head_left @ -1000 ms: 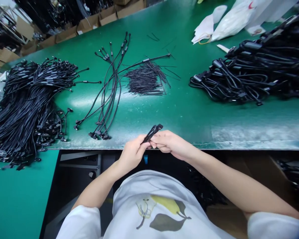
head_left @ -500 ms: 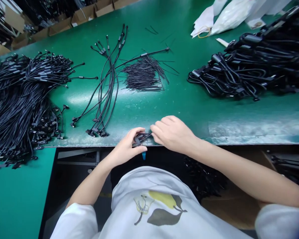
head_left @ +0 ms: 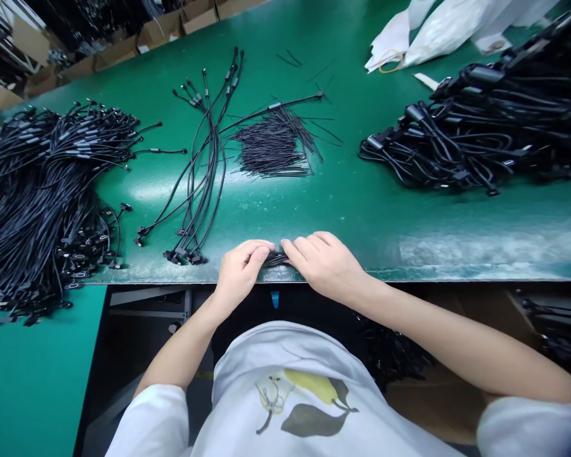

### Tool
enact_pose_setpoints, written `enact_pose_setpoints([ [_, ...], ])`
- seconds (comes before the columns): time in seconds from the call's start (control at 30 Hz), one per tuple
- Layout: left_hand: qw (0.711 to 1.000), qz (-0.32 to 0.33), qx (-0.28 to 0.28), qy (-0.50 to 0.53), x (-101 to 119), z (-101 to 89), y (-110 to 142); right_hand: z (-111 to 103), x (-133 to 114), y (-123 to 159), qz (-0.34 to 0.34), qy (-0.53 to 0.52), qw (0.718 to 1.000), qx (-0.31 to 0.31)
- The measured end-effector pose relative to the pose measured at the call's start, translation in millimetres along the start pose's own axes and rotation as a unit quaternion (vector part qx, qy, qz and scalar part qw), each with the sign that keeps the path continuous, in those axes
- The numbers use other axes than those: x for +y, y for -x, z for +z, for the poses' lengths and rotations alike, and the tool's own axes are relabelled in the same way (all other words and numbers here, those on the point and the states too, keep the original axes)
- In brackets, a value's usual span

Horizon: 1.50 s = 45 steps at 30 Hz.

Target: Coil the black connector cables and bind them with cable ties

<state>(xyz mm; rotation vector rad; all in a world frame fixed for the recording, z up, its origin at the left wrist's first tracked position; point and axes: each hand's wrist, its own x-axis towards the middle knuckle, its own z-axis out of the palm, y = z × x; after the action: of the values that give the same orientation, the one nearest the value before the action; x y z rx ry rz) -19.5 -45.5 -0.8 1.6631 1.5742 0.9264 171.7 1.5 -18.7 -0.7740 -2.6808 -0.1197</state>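
At the table's front edge, my left hand (head_left: 240,270) is closed round one end of a small black cable bundle (head_left: 275,258). My right hand (head_left: 323,263) grips the same bundle from the other side, its fingers curled down. Only a short stretch of the bundle shows between the hands; the rest is hidden by the fingers. Ahead of them lies a pile of short black twist ties (head_left: 271,145). Several loose black cables (head_left: 209,171) with angled plugs lie to the left of that pile.
A large heap of black cables (head_left: 42,203) covers the table's left end. Coiled, bundled cables (head_left: 466,133) are stacked on the right. White plastic bags (head_left: 438,32) lie at the back right. Cardboard boxes (head_left: 159,28) line the far edge of the green table (head_left: 323,203).
My left hand has gone from spread round the cable bundle to closed on it, thumb now on top. My right hand has shifted slightly left and nearer to me, still gripping.
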Motion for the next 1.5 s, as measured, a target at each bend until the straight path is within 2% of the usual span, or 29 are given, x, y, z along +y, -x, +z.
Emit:
enact_pose_setpoints([
  [0.13, 0.973, 0.056, 0.062, -0.214, -2.0, 3.8, -7.5, 5.5, -3.6, 0.7, -0.005, 0.026, 1.0, 0.016],
  [0.23, 0.959, 0.052, 0.069, -0.268, -1.1, 6.1, -12.2, 10.1, -9.6, -1.4, -0.012, 0.04, 0.999, 0.009],
  [0.33, 0.976, 0.039, 0.061, -0.207, 0.3, 6.7, -11.5, 13.6, -8.2, -3.9, -0.006, 0.043, 0.999, 0.006],
  [0.43, 0.999, 0.003, 0.02, -0.038, -1.9, 8.8, -6.0, 14.2, 1.2, -6.0, 0.037, 0.051, 0.997, 0.045],
  [0.53, 0.987, -0.057, -0.031, 0.148, -5.2, 13.3, -1.5, 12.1, 8.5, -8.3, 0.062, 0.005, 0.996, 0.059],
  [0.6, 0.974, -0.073, -0.036, 0.209, -5.1, 15.2, -1.0, 9.2, 10.2, -10.1, 0.053, -0.054, 0.996, 0.043],
  [0.67, 0.975, -0.068, -0.036, 0.21, -3.0, 14.4, -1.8, 4.6, 11.2, -11.7, 0.056, -0.137, 0.989, 0.004],
  [0.77, 0.976, -0.056, -0.064, 0.2, 0.6, 9.4, -3.0, -5.0, 14.3, -13.7, 0.084, -0.264, 0.957, -0.087],
  [0.83, 0.976, -0.046, -0.087, 0.195, 1.4, 6.3, -3.1, -10.8, 16.3, -15.0, 0.089, -0.313, 0.936, -0.136],
  [0.9, 0.975, -0.04, -0.109, 0.188, 0.4, 5.4, -3.0, -13.0, 16.9, -16.4, 0.091, -0.33, 0.926, -0.159],
  [1.07, 0.969, -0.03, -0.118, 0.216, -4.3, 10.0, -4.4, -1.1, 16.0, -16.7, 0.14, -0.261, 0.947, -0.125],
  [1.23, 0.961, -0.023, -0.142, 0.238, -4.8, 4.7, -9.6, 8.3, 19.3, -12.3, 0.111, -0.266, 0.957, -0.042],
  [1.33, 0.963, -0.027, -0.146, 0.224, -4.2, -1.6, -13.7, 8.2, 20.6, -11.8, 0.094, -0.254, 0.962, -0.014],
  [1.4, 0.968, -0.028, -0.141, 0.208, -4.0, -3.5, -15.7, 8.0, 20.7, -12.8, 0.103, -0.26, 0.96, -0.007],
  [1.5, 0.967, -0.029, -0.13, 0.217, -2.6, -1.6, -16.9, 8.7, 20.1, -14.7, 0.137, -0.323, 0.937, -0.002],
])
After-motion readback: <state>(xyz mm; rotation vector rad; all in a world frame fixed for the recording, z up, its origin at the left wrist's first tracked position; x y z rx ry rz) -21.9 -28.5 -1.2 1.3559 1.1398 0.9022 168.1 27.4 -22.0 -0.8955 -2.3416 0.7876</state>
